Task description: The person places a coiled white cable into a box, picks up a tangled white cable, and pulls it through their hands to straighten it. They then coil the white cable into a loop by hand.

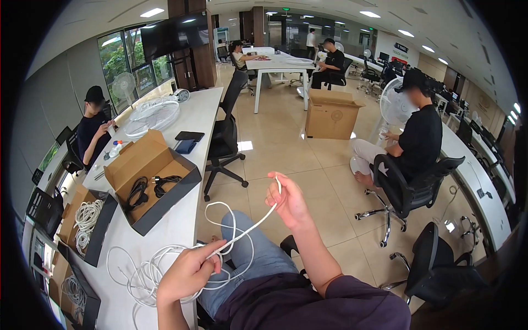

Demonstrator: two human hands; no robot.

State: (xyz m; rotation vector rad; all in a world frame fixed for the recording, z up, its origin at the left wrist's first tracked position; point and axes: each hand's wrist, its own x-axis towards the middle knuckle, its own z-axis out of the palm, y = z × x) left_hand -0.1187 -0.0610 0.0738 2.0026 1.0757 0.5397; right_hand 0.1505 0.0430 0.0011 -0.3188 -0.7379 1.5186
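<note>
One long bench point(175, 229) is loaded with an open box point(171, 212) and a loose heap of white cable point(242, 235), draped partly over the lap point(261, 248), so slack seems easily drawn. By the left hand point(184, 273), the cable is pinched in closed fingers; by the raised right hand point(292, 208), it is gripped too, so the span between is held clear of the loops. Black leads point(139, 193) are boxed apart.
</note>
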